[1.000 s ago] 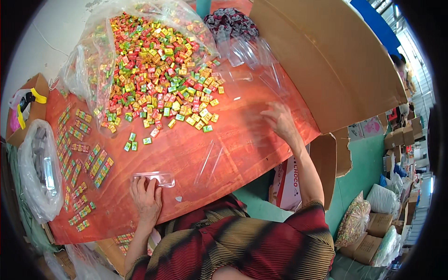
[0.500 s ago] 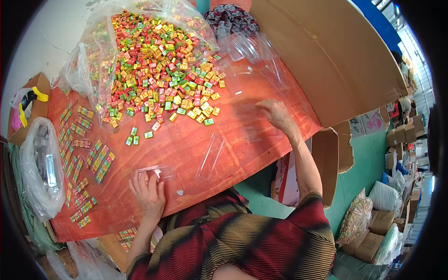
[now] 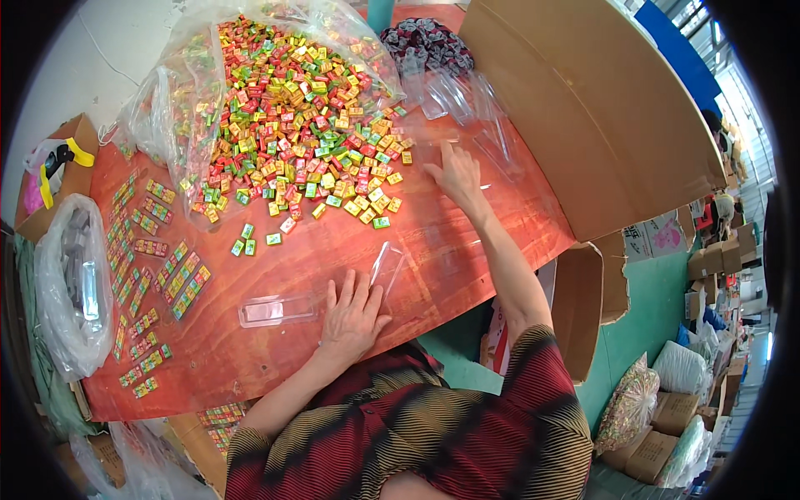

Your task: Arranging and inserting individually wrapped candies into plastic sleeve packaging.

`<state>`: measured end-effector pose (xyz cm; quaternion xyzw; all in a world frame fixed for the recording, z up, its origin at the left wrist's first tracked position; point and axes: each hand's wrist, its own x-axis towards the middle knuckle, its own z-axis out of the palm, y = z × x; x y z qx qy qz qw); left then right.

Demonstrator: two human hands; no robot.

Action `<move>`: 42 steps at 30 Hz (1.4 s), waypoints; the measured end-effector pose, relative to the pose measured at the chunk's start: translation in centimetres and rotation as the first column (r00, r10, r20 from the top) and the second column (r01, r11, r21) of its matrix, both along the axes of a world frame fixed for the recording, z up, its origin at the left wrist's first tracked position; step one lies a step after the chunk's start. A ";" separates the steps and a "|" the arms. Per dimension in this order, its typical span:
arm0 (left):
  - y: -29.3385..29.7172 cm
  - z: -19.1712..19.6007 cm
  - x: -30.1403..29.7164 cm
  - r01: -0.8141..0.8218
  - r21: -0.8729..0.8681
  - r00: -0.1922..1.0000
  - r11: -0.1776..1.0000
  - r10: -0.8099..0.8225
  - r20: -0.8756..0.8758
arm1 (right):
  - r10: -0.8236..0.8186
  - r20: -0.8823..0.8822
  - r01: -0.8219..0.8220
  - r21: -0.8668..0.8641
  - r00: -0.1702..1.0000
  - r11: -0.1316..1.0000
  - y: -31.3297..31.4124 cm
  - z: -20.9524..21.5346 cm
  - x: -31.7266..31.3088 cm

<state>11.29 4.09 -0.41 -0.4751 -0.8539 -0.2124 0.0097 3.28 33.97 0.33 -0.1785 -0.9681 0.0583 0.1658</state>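
My left hand [image 3: 350, 318] lies flat near the table's front edge, fingers spread. Its fingertips are beside a clear plastic tray [image 3: 387, 265], and another clear tray [image 3: 275, 311] lies to its left. Farther out, my right hand [image 3: 460, 179] reaches across the table with thumb and forefinger apart. Its fingertips are at a faint clear plastic piece [image 3: 432, 136]; whether they touch it I cannot tell. A big heap of small red, yellow and green wrapped packets [image 3: 292, 108] spills from a clear bag to the left of that hand, with a few loose packets [image 3: 250, 239] in front.
Rows of packets in strips [image 3: 179, 279] cover the table's left side. More clear trays [image 3: 454, 96] lie at the back, by a dark patterned cloth [image 3: 427, 43]. A tall cardboard sheet [image 3: 583, 100] borders the right. A plastic bag [image 3: 75, 292] stands at the left edge.
My left hand has moved right, off the clear tray it was touching, to beside another one. My right hand has gone farther away and slightly left, its fingers now stretched out.
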 end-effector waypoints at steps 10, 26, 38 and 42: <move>-2.2 0.3 -0.3 -0.085 -0.021 0.996 0.996 0.085 0.002 | 0.112 -0.084 -0.139 -0.639 0.990 0.756 4.7 -0.5 0.2; -4.8 0.9 0.1 -0.095 -0.066 0.995 0.993 0.095 0.000 | 0.295 -0.022 -0.295 0.020 0.955 0.955 -1.7 0.6 10.7; -3.9 1.2 -0.5 -0.136 0.048 0.986 0.990 0.131 0.101 | 0.350 0.132 -0.351 -0.015 0.927 0.936 -8.8 2.0 11.4; -7.4 1.1 -2.2 -0.226 0.019 0.974 0.974 0.226 -0.016 | 0.701 0.055 -0.689 -0.144 0.711 0.710 -12.6 1.9 12.0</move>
